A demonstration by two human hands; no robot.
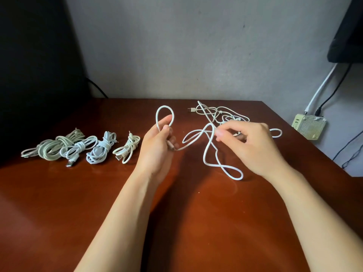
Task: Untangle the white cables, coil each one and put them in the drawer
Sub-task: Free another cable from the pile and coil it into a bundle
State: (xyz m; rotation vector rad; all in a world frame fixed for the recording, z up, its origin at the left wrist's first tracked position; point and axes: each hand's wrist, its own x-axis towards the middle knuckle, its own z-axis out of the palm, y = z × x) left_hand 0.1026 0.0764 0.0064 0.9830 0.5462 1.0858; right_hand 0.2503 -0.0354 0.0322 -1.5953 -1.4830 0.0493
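Observation:
A loose white cable runs between both hands above the brown table. My left hand grips one end of it, with a small loop standing up over the fingers. My right hand pinches the same cable farther along, and slack loops hang onto the table below. Behind my right hand lies a tangle of white cables with a plug at its left end. Several coiled white cables lie in a row at the left. No drawer is in view.
A white adapter box with black and white leads sits off the table's right edge by the wall. A dark object hangs at the upper right. A black mass fills the far left.

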